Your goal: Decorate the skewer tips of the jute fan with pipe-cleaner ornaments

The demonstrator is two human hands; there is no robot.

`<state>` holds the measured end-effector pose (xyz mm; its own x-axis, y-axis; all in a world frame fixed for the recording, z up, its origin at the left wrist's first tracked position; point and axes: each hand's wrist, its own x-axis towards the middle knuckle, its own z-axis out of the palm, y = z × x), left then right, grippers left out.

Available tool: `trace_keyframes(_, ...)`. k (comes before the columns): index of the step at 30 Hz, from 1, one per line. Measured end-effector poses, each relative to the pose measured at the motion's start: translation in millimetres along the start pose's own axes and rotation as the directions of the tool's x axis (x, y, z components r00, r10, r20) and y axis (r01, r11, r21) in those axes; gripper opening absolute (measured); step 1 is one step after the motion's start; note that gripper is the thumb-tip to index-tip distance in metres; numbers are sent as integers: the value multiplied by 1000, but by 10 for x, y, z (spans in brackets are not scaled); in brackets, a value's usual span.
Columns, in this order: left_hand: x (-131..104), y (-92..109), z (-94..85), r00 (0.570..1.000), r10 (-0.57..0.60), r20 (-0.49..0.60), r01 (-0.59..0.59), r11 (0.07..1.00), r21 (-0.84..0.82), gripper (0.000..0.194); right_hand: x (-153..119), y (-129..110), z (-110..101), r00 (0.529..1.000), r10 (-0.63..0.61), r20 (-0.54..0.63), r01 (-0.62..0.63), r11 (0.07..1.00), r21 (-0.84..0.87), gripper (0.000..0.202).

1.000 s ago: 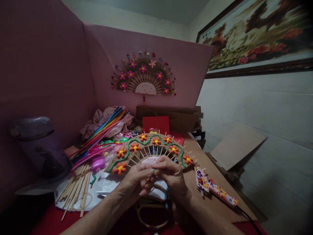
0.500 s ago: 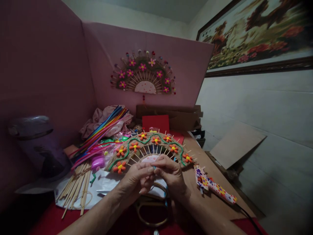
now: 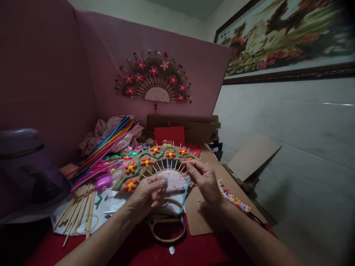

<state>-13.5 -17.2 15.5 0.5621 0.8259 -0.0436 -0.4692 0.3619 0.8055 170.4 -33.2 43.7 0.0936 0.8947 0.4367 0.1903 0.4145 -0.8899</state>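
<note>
Hands apart, both palms turned inward, forearms coming up from the lower corners. L hand [image 3: 151, 190] is lower, fingers curled, thumb & index pinching a small blue bit [image 3: 166, 180]. R hand [image 3: 203, 181] is raised a little higher & farther fwd, thumb & fingertips drawn together; can't tell if anything's btwn them.

Flowered fan [image 3: 159, 158] (orange flowers, wavy green line, spotted half-round base) sits just beyond both hands, base showing in the gap btwn them; R hand covers part of its right side. Blue strip [image 3: 186, 192] runs down btwn the hands, near R fingers. Scissors [image 3: 166, 220] on the counter [image 3: 208, 251] nearer the body, handles just below L hand, blades partly hidden by L forearm. Cardboard [image 3: 198, 221] under R hand; floral-covered tool [image 3: 235, 200] to R hand's right. Wooden sticks [image 3: 79, 208] well left of L hand.
</note>
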Motion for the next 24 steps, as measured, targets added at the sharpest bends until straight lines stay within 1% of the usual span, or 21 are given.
trace_keyframes(2, -3, 2, 4, 1000, 5, -5, -5, 1000, 3, 21, 44, -98, -290, 999, 17, -29, -21, 989, -148, 26)
trace_keyframes(3, -8, 2, 10, 1000, 6, -6, -6, 1000, 5, 22, 49, -132, -453, 1000, 16, -27, -22, 965, -260, 25)
trace_keyframes(5, -18, -1, 19, 1000, 7, -10, -7, 1000, 11, 22, 19, -154, -785, 999, 42, 33, -19, 851, -524, 25)
trace_keyframes(6, -20, -4, 20, 1000, 6, -10, -6, 1000, 13, 23, -15, -136, -941, 994, 89, 58, -32, 777, -629, 27)
trace_keyframes(7, -19, -9, 18, 1000, 4, -12, -4, 1000, 14, 23, -60, -99, -1083, 987, 150, 57, -66, 703, -708, 31)
trace_keyframes(8, -15, -13, 13, 1000, 6, -13, -6, 1000, 13, 23, -112, -46, -1208, 970, 233, 70, -98, 635, -766, 34)
trace_keyframes(10, -2, -20, 2, 1000, 19, -18, -19, 1000, 7, 24, -223, 94, -1393, 929, 332, 162, -40, 526, -849, 41)
trace_keyframes(11, 4, -20, 0, 999, 26, -20, -26, 1000, 6, 25, -275, 169, -1452, 917, 352, 188, -9, 490, -872, 46)
trace_keyframes(13, 3, -13, 10, 999, 37, -21, -37, 999, 11, 25, -357, 306, -1512, 894, 390, 222, 21, 458, -889, 46)
trace_keyframes(15, -13, 6, 36, 999, 32, -33, -31, 999, 32, 27, -402, 400, -1512, 885, 413, 216, 17, 435, -900, 53)
trace_keyframes(18, -41, 40, 77, 997, 17, -72, -13, 999, 47, 27, -416, 448, -1453, 863, 465, 199, -8, 407, -913, 70)
trace_keyframes(20, -47, 58, 87, 996, 21, -87, -18, 999, 29, 25, -416, 435, -1404, 854, 475, 210, -12, 421, -907, 70)
trace_keyframes(21, -46, 64, 86, 996, 27, -86, -25, 999, 20, 25, -420, 423, -1384, 862, 460, 210, -11, 432, -902, 67)
trace_keyframes(24, -38, 72, 73, 995, 47, -88, -46, 999, 14, 25, -456, 386, -1360, 907, 385, 170, -17, 438, -899, 50)
